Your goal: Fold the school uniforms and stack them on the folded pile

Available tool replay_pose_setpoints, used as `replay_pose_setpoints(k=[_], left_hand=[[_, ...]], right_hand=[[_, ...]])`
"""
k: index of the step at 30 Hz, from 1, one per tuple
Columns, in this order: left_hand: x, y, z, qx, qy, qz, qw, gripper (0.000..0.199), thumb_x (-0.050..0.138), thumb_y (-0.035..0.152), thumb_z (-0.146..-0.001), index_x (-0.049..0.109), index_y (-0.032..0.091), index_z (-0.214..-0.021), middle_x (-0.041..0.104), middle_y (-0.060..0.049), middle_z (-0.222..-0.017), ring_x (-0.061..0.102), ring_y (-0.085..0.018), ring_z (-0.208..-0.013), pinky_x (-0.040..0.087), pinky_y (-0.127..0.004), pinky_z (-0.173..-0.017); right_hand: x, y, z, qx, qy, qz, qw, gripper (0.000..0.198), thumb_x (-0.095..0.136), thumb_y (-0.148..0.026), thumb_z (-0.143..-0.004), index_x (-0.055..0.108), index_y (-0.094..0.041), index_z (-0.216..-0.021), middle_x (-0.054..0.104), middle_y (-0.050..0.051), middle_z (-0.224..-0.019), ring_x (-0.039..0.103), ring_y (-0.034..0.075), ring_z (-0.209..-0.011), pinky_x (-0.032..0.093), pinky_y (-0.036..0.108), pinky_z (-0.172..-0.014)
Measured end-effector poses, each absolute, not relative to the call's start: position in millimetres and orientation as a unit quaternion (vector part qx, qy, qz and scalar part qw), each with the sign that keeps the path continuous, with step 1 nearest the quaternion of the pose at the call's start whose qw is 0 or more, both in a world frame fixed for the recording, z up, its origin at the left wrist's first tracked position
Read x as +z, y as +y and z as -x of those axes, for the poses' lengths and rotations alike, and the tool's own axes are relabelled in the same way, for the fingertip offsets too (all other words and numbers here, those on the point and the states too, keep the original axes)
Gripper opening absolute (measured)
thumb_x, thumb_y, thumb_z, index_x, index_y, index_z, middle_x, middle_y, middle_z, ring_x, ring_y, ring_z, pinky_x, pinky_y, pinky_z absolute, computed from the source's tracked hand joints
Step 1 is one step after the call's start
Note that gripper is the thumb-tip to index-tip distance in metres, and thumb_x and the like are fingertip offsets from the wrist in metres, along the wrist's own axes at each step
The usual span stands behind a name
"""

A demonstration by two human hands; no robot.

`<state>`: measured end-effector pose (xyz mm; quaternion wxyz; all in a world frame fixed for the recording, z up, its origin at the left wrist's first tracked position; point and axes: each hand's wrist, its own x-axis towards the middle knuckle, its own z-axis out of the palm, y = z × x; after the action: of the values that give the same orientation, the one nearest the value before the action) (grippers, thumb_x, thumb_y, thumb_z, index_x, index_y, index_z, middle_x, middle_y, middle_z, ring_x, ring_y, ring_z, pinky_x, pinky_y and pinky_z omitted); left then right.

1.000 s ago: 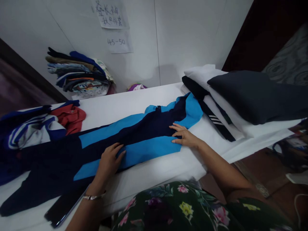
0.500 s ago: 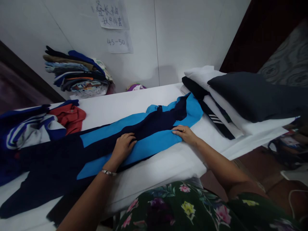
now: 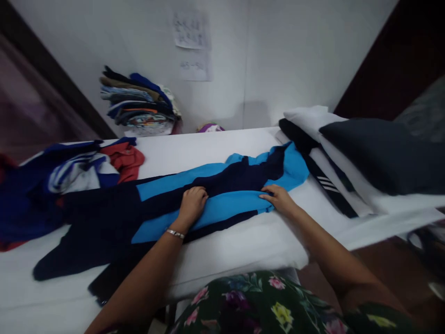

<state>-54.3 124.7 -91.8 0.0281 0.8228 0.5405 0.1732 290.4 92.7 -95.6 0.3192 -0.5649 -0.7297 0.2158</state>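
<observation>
A navy and bright-blue jacket [image 3: 232,178] lies lengthwise on the white-covered table, its sides folded inward in long strips. Its collar end, with blue cloth bunched up, points right; a dark sleeve part spreads out at the left. My left hand [image 3: 192,206] rests on the middle of the jacket, fingers lying on the dark strip beside the blue one. Near the collar end, my right hand [image 3: 280,198] touches the upper edge of the folded blue strip, thumb and fingers apart.
A stack of folded clothes [image 3: 139,102] stands against the wall. Crumpled blue, white and red garments [image 3: 83,171] lie at the left. Folded clothes, a striped black one [image 3: 327,183] and a dark grey one [image 3: 378,155] among them, are piled right. Paper signs [image 3: 191,30] hang above.
My right hand has loosened from the blue strip's edge, which now lies flatter, with a bit of its end showing below the hand. The view has shifted left.
</observation>
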Motion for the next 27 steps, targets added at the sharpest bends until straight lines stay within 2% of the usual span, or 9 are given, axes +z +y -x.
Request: replay_pose_setpoints(k=[2,5,7,9,12,14,20,24,27], left_hand=[[-89,120,54,0.182,0.534,-0.825,0.036,0.015,0.049,0.02,-0.09,0.063,0.016,-0.086,0.066,-0.011,-0.111,0.056,-0.026,-0.109,0.041,-0.046,-0.093],[-82,113,53,0.186,0.527,-0.829,0.027,0.027,0.038,0.021,-0.095,0.064,0.014,-0.09,0.065,-0.012,-0.11,0.056,-0.023,-0.11,0.041,-0.044,-0.092],[-79,109,52,0.185,0.531,-0.826,0.016,0.03,0.035,0.022,-0.096,0.064,0.014,-0.092,0.065,-0.012,-0.11,0.056,-0.02,-0.111,0.042,-0.041,-0.093],[-77,106,51,0.184,0.536,-0.824,0.008,0.027,0.039,0.022,-0.096,0.065,0.016,-0.093,0.066,-0.011,-0.109,0.058,-0.02,-0.111,0.044,-0.04,-0.093],[-75,102,53,0.184,0.537,-0.824,0.004,0.024,0.042,0.023,-0.094,0.066,0.021,-0.095,0.068,-0.009,-0.109,0.06,-0.021,-0.108,0.047,-0.039,-0.095],[-72,98,56,0.187,0.528,-0.828,0.004,0.025,0.042,0.026,-0.095,0.067,0.024,-0.098,0.068,-0.007,-0.113,0.06,-0.019,-0.11,0.048,-0.037,-0.096],[-46,72,86,0.208,0.561,-0.801,-0.021,0.037,0.032,0.031,-0.098,0.064,0.017,-0.11,0.062,-0.008,-0.125,0.054,-0.017,-0.12,0.042,-0.035,-0.101],[-32,56,137,0.141,0.713,-0.686,-0.038,0.03,0.042,0.035,-0.095,0.063,0.022,-0.113,0.063,-0.005,-0.125,0.056,-0.018,-0.117,0.043,-0.031,-0.098],[-30,48,187,0.101,0.802,-0.587,-0.051,0.03,0.05,0.033,-0.091,0.064,0.017,-0.112,0.062,-0.012,-0.122,0.056,-0.026,-0.113,0.046,-0.04,-0.094]], right_hand=[[-83,81,-280,0.201,-0.71,0.574,0.357,0.027,0.06,-0.045,-0.084,0.071,-0.025,-0.099,0.071,0.007,-0.097,0.063,0.027,-0.096,0.048,0.044,-0.093],[-60,60,-248,0.13,-0.747,0.52,0.392,0.033,0.054,-0.044,-0.089,0.066,-0.028,-0.116,0.061,0.008,-0.127,0.051,0.03,-0.124,0.037,0.049,-0.107],[-55,50,-224,0.122,-0.816,0.444,0.35,0.041,0.051,-0.043,-0.091,0.057,-0.031,-0.13,0.049,0.005,-0.143,0.038,0.029,-0.136,0.032,0.051,-0.112],[-65,48,-206,0.108,-0.875,0.389,0.266,0.051,0.051,-0.045,-0.091,0.047,-0.032,-0.14,0.038,0.005,-0.151,0.029,0.03,-0.141,0.026,0.055,-0.114],[-102,62,-197,0.068,-0.908,0.382,0.16,0.06,0.05,-0.052,-0.09,0.041,-0.03,-0.144,0.035,0.008,-0.152,0.028,0.033,-0.142,0.025,0.06,-0.111],[-126,74,-200,0.045,-0.913,0.385,0.13,0.062,0.048,-0.054,-0.09,0.038,-0.029,-0.146,0.033,0.009,-0.153,0.028,0.033,-0.142,0.027,0.059,-0.111],[-148,81,-213,-0.016,-0.919,0.371,0.134,0.063,0.044,-0.054,-0.091,0.031,-0.032,-0.149,0.029,0.006,-0.154,0.029,0.033,-0.141,0.031,0.058,-0.11],[-150,79,-214,-0.038,-0.922,0.361,0.133,0.064,0.041,-0.056,-0.092,0.03,-0.029,-0.149,0.029,0.006,-0.155,0.029,0.033,-0.141,0.031,0.057,-0.11],[-155,81,-215,-0.05,-0.923,0.358,0.134,0.065,0.039,-0.058,-0.092,0.031,-0.028,-0.149,0.03,0.006,-0.155,0.029,0.032,-0.141,0.031,0.056,-0.11]])
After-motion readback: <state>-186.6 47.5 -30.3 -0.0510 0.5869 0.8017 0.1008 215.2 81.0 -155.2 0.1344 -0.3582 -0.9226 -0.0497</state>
